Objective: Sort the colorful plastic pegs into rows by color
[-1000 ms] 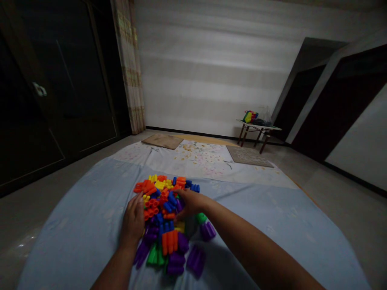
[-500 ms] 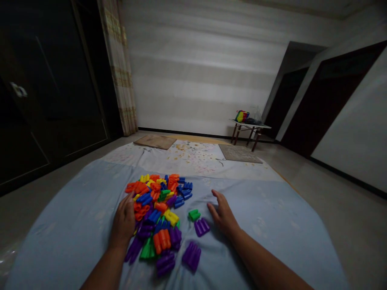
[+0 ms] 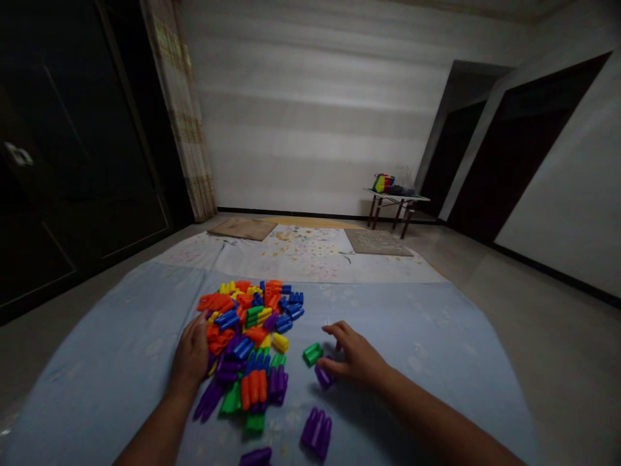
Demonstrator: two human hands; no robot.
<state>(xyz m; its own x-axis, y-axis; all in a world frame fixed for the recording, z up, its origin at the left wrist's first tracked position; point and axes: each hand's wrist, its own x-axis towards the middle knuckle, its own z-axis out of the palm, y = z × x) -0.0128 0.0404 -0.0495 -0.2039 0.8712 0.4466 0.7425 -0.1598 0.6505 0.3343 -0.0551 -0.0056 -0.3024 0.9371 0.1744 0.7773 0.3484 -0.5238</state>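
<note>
A heap of bright plastic pieces, each like a few tubes joined side by side, lies on the cloth, with an orange piece (image 3: 254,388) near its front. My left hand (image 3: 191,349) rests against the heap's left edge, fingers stretched out and holding nothing. My right hand (image 3: 356,356) hovers right of the heap, thumb and fingers apart. Beneath its thumb sits a purple piece (image 3: 324,375), partly covered; whether they touch I cannot tell. A green piece (image 3: 313,354) lies just left of the fingertips. Closer to me are another purple piece (image 3: 317,433) and a third purple piece (image 3: 255,457).
Pale blue cloth (image 3: 427,388) covers the near surface, and a white flowered cloth (image 3: 310,255) lies beyond. Two flat boards, a brown board (image 3: 242,228) and a grey board (image 3: 378,242), lie at the far end. A small table (image 3: 398,194) with a colourful bag stands by the wall.
My right hand has moved left, over the purple piece beside the green one. Pieces at the heap's front have shifted, and one purple piece now lies nearer me. The view has turned slightly.
</note>
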